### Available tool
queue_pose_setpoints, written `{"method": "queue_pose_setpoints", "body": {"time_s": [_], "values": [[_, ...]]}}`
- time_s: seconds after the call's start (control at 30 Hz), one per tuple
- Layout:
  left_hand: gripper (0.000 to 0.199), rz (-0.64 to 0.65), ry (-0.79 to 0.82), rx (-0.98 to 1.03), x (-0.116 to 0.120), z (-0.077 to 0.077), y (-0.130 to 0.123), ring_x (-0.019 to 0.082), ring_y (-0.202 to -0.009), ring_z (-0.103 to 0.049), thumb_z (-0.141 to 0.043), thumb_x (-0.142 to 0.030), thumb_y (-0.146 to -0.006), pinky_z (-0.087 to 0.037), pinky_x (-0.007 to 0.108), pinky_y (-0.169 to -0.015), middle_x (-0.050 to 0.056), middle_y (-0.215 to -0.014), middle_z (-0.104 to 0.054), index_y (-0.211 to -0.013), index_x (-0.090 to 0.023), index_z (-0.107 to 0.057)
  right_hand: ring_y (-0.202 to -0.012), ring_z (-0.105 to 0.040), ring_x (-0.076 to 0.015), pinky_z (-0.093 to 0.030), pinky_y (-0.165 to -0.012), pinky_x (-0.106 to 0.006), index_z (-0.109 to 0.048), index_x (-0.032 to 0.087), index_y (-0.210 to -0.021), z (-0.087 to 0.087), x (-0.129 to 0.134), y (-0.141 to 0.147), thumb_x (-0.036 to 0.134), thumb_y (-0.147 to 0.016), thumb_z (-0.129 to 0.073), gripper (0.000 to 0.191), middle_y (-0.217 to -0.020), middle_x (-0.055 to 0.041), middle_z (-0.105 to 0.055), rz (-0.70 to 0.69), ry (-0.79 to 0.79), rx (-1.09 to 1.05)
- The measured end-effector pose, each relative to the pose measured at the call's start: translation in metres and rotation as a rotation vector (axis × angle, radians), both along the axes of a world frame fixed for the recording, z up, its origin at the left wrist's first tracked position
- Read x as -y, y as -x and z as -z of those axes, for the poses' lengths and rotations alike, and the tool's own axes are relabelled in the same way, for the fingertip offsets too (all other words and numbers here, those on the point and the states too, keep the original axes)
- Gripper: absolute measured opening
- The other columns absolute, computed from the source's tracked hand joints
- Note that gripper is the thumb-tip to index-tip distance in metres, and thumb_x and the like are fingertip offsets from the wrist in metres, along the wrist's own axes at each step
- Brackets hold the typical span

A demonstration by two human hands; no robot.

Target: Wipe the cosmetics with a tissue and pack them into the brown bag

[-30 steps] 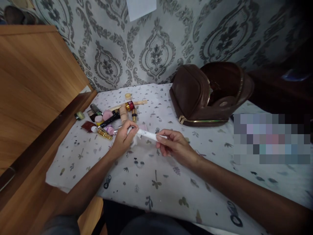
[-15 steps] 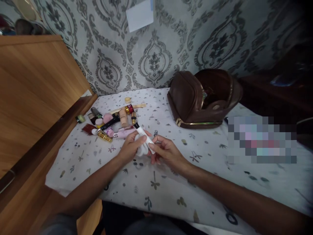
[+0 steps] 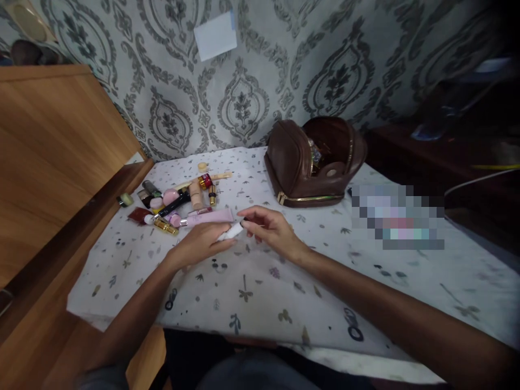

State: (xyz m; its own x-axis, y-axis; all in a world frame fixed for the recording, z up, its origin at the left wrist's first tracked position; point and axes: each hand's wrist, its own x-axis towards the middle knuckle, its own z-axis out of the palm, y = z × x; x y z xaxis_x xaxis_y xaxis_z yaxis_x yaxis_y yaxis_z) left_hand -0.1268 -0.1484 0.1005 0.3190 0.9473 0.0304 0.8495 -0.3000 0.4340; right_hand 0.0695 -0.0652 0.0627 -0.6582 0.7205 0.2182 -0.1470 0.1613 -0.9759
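My left hand is closed around a small white tube, and its fingers hide part of it. The tube's black cap points to the right, pinched by the fingertips of my right hand. Just beyond my left hand lies a pink squeeze tube with a silver cap. Behind it are a beige bottle, a black tube and a gold lipstick case, crowded together with several other cosmetics.
A brown leather cosmetic bag stands unzipped at the back right, with things inside. Farther right lies a blurred-out item. The patterned cloth covers the table. A wooden panel rises on the left, and the patterned wall bounds the back.
The white tube has been turned, so its black cap now faces right, towards my right hand. My right fingers have shifted from the tube's white end to the cap. The view has swung slightly rightward.
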Motion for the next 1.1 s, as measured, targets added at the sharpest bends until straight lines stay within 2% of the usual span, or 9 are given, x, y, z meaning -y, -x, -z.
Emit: {"method": "queue_pose_setpoints", "body": {"time_s": [0.07, 0.13, 0.33, 0.47, 0.57, 0.73, 0.87, 1.0, 1.1], "values": [[0.026, 0.011, -0.066, -0.134, 0.003, 0.008, 0.001, 0.024, -0.091, -0.061, -0.049, -0.044, -0.097, -0.046, 0.034, -0.078, 0.005, -0.095, -0.066, -0.095, -0.02, -0.06, -0.054, -0.049, -0.01, -0.039, -0.048, -0.022, -0.067, 0.02, -0.09, 0.004, 0.001, 0.0, 0.046, -0.08, -0.069, 0.029, -0.063, 0.0029, -0.056, -0.014, -0.012, 0.04], [0.026, -0.017, -0.117, -0.179, 0.006, 0.015, 0.002, 0.026, -0.095, -0.061, -0.051, -0.045, -0.096, -0.047, 0.036, -0.081, 0.006, -0.1, -0.066, -0.098, -0.021, -0.059, -0.052, -0.049, -0.0101, -0.041, -0.05, -0.023, -0.067, 0.019, -0.084, 0.01, 0.003, 0.001, 0.041, -0.078, -0.07, 0.023, -0.059, 0.0034, -0.057, 0.0, -0.001, 0.073], [0.031, -0.223, -0.281, 0.013, 0.01, 0.029, -0.019, 0.026, -0.108, -0.058, -0.045, -0.041, -0.099, -0.048, 0.04, -0.092, 0.01, -0.114, -0.06, -0.122, -0.021, -0.05, -0.062, -0.058, -0.0127, -0.049, -0.06, -0.026, -0.063, 0.02, -0.081, 0.021, 0.003, 0.001, 0.034, -0.068, -0.077, 0.024, -0.07, 0.0017, -0.064, 0.056, 0.073, 0.019], [0.045, -0.086, -0.326, 0.033, 0.001, 0.045, -0.039, 0.03, -0.111, -0.058, -0.049, -0.045, -0.097, -0.047, 0.047, -0.094, 0.015, -0.119, -0.06, -0.133, -0.018, -0.04, -0.06, -0.054, -0.0106, -0.047, -0.057, -0.024, -0.06, 0.02, -0.075, 0.023, 0.006, 0.003, 0.034, -0.065, -0.078, 0.025, -0.068, 0.0033, -0.061, 0.046, 0.091, -0.029], [0.045, -0.052, -0.341, -0.01, -0.002, 0.053, -0.04, 0.032, -0.107, -0.06, -0.051, -0.048, -0.095, -0.048, 0.048, -0.089, 0.016, -0.115, -0.063, -0.126, -0.017, -0.043, -0.056, -0.053, -0.0099, -0.045, -0.055, -0.024, -0.058, 0.019, -0.07, 0.019, 0.008, 0.002, 0.037, -0.065, -0.079, 0.028, -0.063, 0.0041, -0.058, 0.035, 0.109, -0.017], [0.028, -0.096, -0.302, -0.098, 0.002, 0.049, -0.018, 0.025, -0.085, -0.06, -0.048, -0.047, -0.097, -0.047, 0.036, -0.075, 0.006, -0.089, -0.063, -0.097, -0.02, -0.054, -0.052, -0.055, -0.0101, -0.046, -0.053, -0.024, -0.057, 0.019, -0.068, 0.004, 0.005, -0.005, 0.043, -0.065, -0.082, 0.035, -0.06, 0.0037, -0.059, 0.128, 0.092, -0.018], [0.027, -0.138, -0.217, -0.055, 0.005, 0.039, -0.007, 0.021, -0.079, -0.059, -0.052, -0.047, -0.095, -0.044, 0.03, -0.07, 0.003, -0.084, -0.063, -0.095, -0.02, -0.056, -0.046, -0.051, -0.0088, -0.042, -0.047, -0.023, -0.06, 0.019, -0.071, 0.0, -0.001, -0.007, 0.05, -0.068, -0.08, 0.037, -0.057, 0.0046, -0.056, 0.14, 0.078, -0.033], [0.03, -0.12, -0.137, 0.058, 0.007, 0.03, -0.003, 0.018, -0.069, -0.058, -0.051, -0.046, -0.095, -0.042, 0.027, -0.064, -0.001, -0.074, -0.062, -0.083, -0.019, -0.058, -0.048, -0.05, -0.0087, -0.043, -0.049, -0.023, -0.067, 0.019, -0.077, 0.004, -0.004, -0.007, 0.054, -0.069, -0.077, 0.037, -0.058, 0.0038, -0.056, 0.054, 0.074, -0.035], [0.032, -0.12, -0.189, 0.041, 0.01, 0.031, -0.002, 0.019, -0.069, -0.061, -0.048, -0.048, -0.096, -0.044, 0.027, -0.063, 0.0, -0.074, -0.065, -0.083, -0.02, -0.059, -0.053, -0.053, -0.009, -0.043, -0.053, -0.022, -0.069, 0.018, -0.081, 0.007, -0.003, -0.006, 0.055, -0.064, -0.081, 0.042, -0.062, 0.0033, -0.06, -0.034, 0.133, -0.052]]}}
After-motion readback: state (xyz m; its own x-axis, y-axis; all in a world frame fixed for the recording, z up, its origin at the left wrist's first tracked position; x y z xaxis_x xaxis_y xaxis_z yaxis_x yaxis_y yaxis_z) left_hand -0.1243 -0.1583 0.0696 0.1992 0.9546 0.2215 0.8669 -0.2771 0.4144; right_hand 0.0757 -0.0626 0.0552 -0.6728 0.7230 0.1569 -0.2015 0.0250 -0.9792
